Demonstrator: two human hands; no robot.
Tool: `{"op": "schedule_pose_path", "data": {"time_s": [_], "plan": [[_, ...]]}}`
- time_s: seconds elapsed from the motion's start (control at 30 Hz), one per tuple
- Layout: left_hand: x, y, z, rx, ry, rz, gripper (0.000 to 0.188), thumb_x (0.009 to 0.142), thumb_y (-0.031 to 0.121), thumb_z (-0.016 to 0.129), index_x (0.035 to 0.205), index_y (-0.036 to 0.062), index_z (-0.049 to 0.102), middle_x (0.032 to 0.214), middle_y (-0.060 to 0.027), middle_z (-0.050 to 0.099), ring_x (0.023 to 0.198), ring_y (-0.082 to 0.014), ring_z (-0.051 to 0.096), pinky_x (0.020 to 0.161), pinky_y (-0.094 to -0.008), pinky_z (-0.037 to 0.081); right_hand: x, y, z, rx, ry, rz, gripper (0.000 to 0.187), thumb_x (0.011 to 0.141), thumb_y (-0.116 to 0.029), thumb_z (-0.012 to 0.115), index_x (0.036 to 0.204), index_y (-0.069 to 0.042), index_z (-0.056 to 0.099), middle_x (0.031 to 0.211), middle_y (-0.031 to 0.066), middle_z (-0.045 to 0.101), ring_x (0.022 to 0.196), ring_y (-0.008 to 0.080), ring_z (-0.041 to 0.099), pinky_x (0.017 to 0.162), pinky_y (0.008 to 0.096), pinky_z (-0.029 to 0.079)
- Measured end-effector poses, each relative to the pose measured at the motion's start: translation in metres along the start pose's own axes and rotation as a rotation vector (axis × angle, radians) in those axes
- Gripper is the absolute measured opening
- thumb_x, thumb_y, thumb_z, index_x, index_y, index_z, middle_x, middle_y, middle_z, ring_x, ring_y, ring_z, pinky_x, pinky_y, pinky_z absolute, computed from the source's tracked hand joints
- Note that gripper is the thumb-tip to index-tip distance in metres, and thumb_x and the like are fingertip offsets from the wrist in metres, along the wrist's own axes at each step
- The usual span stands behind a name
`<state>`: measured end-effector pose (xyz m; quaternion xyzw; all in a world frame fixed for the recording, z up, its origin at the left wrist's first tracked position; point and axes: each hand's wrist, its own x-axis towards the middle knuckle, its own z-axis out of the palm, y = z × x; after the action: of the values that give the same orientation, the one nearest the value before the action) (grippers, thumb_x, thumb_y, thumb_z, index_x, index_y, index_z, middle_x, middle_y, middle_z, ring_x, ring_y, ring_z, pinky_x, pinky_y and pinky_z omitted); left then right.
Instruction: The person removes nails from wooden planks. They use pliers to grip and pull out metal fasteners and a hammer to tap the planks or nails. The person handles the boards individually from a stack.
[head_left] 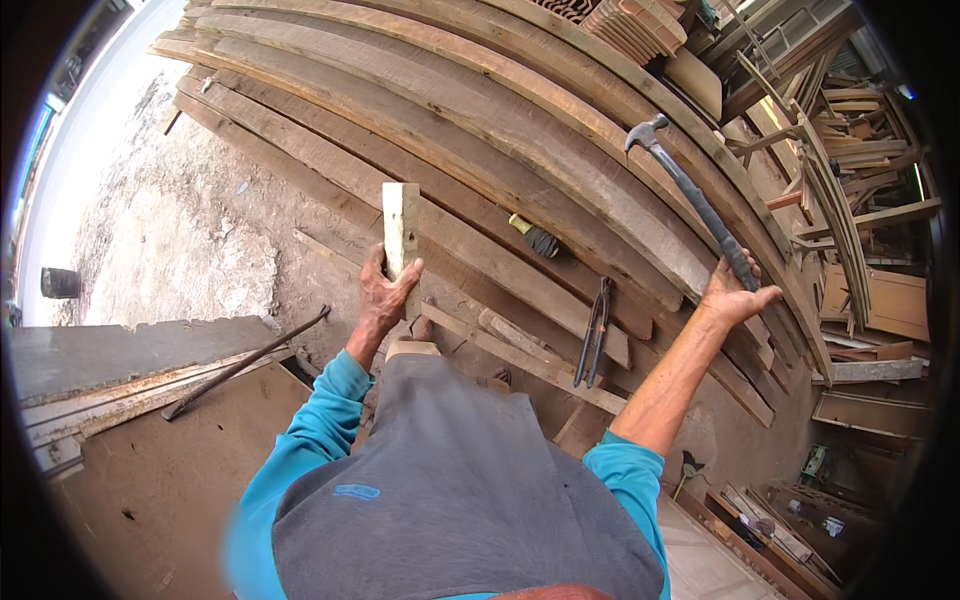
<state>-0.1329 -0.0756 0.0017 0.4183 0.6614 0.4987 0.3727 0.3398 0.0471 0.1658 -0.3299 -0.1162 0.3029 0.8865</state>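
A short, pale wooden block [401,225] stands roughly upright in my left hand [383,297], whose fingers and thumb close around its lower end. Out to the right, my right hand [735,297] grips the end of a claw hammer [690,190] by its dark, wrapped-looking handle. The hammer's metal head points up and away, over the stacked planks [450,125], well apart from the block. Between my hands, a long-handled pair of pincers [596,335] leans on the planks. A small yellow-and-black tool [535,237] lies farther up on them; its kind is unclear.
At left, a dark metal bar [250,365] rests across a brown board [190,440]. A small black block [60,283] sits by the bright wall side. Wooden frames and scrap [860,150] crowd the right, with roof tiles [635,28] at the back.
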Motion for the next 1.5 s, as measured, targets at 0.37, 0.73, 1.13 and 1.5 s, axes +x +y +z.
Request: {"op": "schedule_pose_path", "data": {"time_s": [0.37, 0.73, 1.13, 1.5], "plan": [[0.197, 0.14, 0.014, 0.304, -0.073, 0.867, 0.058, 0.087, 0.025, 0.081, 0.138, 0.0107, 0.058, 0.116, -0.0136, 0.067, 0.102, -0.0263, 0.068, 0.085, -0.0375, 0.059, -0.068, 0.0, -0.05, -1.531, -0.004, -0.571, 0.048, 0.095, -0.044, 0.07, 0.095, 0.003, 0.063, 0.089, 0.0072, 0.064, 0.076, 0.0137, 0.06, 0.068, 0.0298, 0.05], [0.256, 0.131, 0.046, 0.73, -0.375, 0.877, 0.056, 0.088, 0.025, 0.076, 0.14, 0.0142, 0.057, 0.129, -0.015, 0.063, 0.116, -0.0351, 0.062, 0.097, -0.0451, 0.051, -0.213, 0.054, -0.15, -2.092, -0.34, 0.002, 0.058, 0.086, -0.023, 0.077, 0.133, -0.002, 0.052, 0.122, 0.0259, 0.058, 0.118, 0.0456, 0.057, 0.095, 0.051, 0.049], [0.169, 0.041, -0.028, 0.188, 0.066, 0.741, 0.023, 0.099, 0.023, 0.068, 0.11, 0.0039, 0.061, 0.104, -0.0061, 0.065, 0.095, -0.0162, 0.062, 0.087, -0.0309, 0.051, -0.265, 0.023, -0.195, -1.756, 0.066, 0.002, 0.025, 0.091, -0.021, 0.061, 0.101, 0.003, 0.06, 0.079, 0.0081, 0.055, 0.072, 0.0206, 0.059, 0.066, 0.0389, 0.048], [0.061, -0.136, 0.013, -0.132, 0.21, -0.087, 0.018, 0.103, 0.02, 0.057, 0.107, 0.0043, 0.05, 0.089, -0.0057, 0.058, 0.082, -0.0151, 0.057, 0.076, -0.0307, 0.048, -0.215, -0.052, -0.277, -1.906, 0.109, -0.11, 0.048, 0.105, -0.031, 0.051, 0.137, 0.005, 0.057, 0.131, 0.0225, 0.064, 0.118, 0.032, 0.061, 0.1, 0.0408, 0.046]]}}
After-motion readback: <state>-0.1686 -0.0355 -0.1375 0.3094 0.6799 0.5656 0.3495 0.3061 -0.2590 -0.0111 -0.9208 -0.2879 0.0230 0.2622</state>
